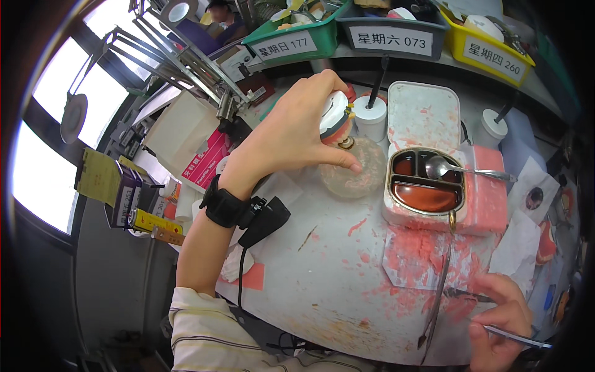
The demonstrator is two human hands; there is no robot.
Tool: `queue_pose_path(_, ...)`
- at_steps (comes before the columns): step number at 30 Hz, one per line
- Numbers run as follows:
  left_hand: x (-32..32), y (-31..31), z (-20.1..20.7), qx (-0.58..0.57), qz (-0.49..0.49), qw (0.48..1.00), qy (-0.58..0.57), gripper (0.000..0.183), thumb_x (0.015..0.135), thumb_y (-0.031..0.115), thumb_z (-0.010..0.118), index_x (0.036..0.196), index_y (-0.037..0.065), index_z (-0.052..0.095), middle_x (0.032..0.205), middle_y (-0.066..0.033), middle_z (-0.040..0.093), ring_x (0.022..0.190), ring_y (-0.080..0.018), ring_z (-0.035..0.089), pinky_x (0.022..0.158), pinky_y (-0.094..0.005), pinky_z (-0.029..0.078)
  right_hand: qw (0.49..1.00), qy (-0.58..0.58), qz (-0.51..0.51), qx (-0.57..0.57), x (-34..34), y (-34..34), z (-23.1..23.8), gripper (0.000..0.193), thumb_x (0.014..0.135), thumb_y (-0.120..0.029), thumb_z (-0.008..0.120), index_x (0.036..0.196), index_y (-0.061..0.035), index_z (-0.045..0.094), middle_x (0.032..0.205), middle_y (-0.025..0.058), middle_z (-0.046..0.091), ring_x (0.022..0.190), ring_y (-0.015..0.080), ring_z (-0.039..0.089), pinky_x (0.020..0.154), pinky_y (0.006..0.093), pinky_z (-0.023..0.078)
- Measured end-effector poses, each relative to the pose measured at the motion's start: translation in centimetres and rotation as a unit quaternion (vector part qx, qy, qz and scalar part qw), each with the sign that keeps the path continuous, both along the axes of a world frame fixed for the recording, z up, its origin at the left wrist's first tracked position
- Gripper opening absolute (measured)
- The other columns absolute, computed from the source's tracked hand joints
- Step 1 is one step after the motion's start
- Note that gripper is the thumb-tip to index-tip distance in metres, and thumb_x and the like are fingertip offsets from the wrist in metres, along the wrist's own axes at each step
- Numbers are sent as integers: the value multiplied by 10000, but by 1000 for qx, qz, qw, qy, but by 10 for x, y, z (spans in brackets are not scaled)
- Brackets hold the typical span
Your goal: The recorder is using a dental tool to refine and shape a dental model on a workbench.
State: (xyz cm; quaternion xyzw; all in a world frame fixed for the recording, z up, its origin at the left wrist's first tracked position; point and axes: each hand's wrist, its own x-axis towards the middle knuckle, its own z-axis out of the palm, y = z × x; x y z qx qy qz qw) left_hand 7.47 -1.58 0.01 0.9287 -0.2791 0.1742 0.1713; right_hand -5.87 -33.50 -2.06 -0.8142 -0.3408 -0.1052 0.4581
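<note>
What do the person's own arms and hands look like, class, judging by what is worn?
The left hand is ungloved; its wrist wears a black strap with a black wedge-shaped device and black cable. The left sleeve is cream with dark stripes. The right hand is bare too.

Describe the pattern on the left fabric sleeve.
Thin dark stripes cross the pale fabric sleeve, best seen in the head view.

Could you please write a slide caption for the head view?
The left hand holds a dental model and the right hand a slim tool, near a three-compartment pot bearing a spoon.
</note>
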Motion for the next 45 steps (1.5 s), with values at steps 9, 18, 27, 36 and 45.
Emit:
queue_pose_path(9,-15,-14,11,65,8,997,-34,778,474,385,847,1045,13,472,979,-119,509,926,-301,506,814,-351,408,994,97,-18,37,-13,-18,-4,86,818,-17,589,896,-26,554,841,83,587,799,192,556,757,319,451)
queue_pose_path(18,-84,-14,22,-53,45,997,-32,784,460,350,862,1067,21,491,1001,-75,531,918,-186,540,818,-293,418,966,59,-215,131,35,-58,-17,47,785,-46,593,778,-12,561,749,37,566,732,124,534,759,272,390)
queue_pose_path(27,-138,-58,-9,-525,39,849,36,1071,513,746,646,1198,-22,351,1054,-162,518,938,-234,550,821,-321,462,931,-170,-316,-70,110,-108,-52,51,764,-54,611,770,-10,584,730,61,583,680,183,564,650,284,411)
queue_pose_path(36,-145,-77,-54,-829,-124,456,301,813,793,614,507,1266,-13,297,1134,-243,500,1058,-374,518,821,-470,489,877,-278,-336,-203,116,-108,-58,74,755,-98,626,785,-37,597,767,78,590,762,269,546,737,345,380)
queue_pose_path(45,-155,-125,-59,-476,-82,876,10,879,505,380,866,1131,30,358,1102,-215,476,1080,-308,478,946,-445,378,986,-37,-122,107,32,-32,-3,51,752,8,626,788,27,595,774,77,587,672,134,531,639,235,410)
